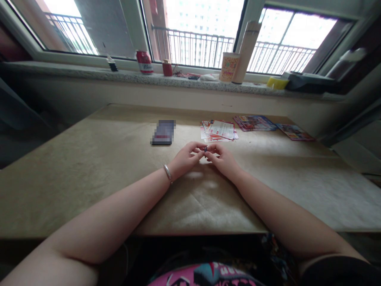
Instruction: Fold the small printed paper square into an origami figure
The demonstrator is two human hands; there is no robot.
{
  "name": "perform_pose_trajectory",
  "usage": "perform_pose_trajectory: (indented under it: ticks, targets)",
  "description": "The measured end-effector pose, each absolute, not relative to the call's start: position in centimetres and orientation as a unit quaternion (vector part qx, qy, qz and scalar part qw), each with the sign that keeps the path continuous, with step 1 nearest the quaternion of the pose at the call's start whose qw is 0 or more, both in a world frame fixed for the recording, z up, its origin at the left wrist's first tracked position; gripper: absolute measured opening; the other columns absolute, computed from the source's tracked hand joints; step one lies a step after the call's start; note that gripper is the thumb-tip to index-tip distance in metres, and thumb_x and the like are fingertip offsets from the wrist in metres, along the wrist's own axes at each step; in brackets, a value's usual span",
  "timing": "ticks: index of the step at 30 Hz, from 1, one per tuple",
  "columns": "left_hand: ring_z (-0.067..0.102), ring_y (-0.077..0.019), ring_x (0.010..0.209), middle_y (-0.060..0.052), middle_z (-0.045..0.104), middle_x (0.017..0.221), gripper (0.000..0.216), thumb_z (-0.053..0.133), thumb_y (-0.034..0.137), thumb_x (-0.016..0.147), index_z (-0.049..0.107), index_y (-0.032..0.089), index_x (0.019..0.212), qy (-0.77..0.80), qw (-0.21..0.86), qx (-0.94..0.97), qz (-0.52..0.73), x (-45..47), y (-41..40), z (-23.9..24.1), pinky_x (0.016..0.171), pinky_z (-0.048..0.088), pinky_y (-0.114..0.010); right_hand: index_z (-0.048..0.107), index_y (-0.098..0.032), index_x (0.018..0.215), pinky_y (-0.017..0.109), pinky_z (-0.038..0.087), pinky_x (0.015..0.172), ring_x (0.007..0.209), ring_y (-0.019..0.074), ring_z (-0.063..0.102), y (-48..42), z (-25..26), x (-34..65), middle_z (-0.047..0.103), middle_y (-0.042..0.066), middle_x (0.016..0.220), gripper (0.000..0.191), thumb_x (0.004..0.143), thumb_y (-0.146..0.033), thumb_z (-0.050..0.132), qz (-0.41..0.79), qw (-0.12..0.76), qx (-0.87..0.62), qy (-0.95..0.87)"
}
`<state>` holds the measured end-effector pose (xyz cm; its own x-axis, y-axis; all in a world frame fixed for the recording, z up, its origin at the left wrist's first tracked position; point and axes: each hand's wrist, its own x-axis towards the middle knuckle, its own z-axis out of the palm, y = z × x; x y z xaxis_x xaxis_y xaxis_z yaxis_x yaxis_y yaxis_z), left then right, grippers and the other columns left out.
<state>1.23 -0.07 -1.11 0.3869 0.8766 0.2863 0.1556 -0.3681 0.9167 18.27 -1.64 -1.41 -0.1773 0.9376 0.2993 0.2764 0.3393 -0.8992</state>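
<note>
Both my hands meet over the middle of the table [89, 178], fingertips together around a tiny dark piece [205, 149] too small to name. My left hand [188, 157], with a silver bangle [167, 172] at the wrist, pinches it from the left. From the right, my right hand [223, 159] pinches it between thumb and fingers. Just beyond the hands lies a loose pile of printed leaflets [218, 130]. Farther left is a dark flat rectangular object [163, 132], its surface pixelated.
Colourful flat packs [256, 123] lie at the table's back right, with another pack [295, 132] beside them. On the windowsill stand a red can [144, 62], a small red bottle [167, 68], a patterned paper cup [229, 66], a tall beige cylinder [245, 51] and a yellow item [277, 82].
</note>
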Motion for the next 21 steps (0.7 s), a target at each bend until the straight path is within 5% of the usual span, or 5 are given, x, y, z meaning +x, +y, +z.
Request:
perform_pose_trajectory:
  ticks: [15,21]
  targets:
    - [0.059,-0.0139,0.075,-0.005,0.064,0.083,0.033,0.062,0.04,0.08,0.064,0.016,0.103,0.383,0.409,0.716,0.416,1.1,-0.1,-0.8,0.068,0.051,-0.026,0.054,-0.02,0.081,0.027,0.053,0.066,0.081,0.0139,0.058,-1.6,-1.1,18.2,0.06,0.0,0.084,0.034,0.074,-0.052,0.06,0.499,0.459,-0.421,-0.603]
    - [0.059,-0.0148,0.076,-0.004,0.064,0.081,0.028,0.061,0.039,0.079,0.066,0.017,0.096,0.398,0.379,0.716,0.43,1.1,0.1,-1.0,0.068,0.05,-0.026,0.053,-0.02,0.078,0.023,0.052,0.064,0.082,0.0133,0.058,-1.0,-0.8,17.3,0.059,0.0,0.082,0.025,0.073,-0.042,0.064,0.545,0.429,-0.467,-0.548]
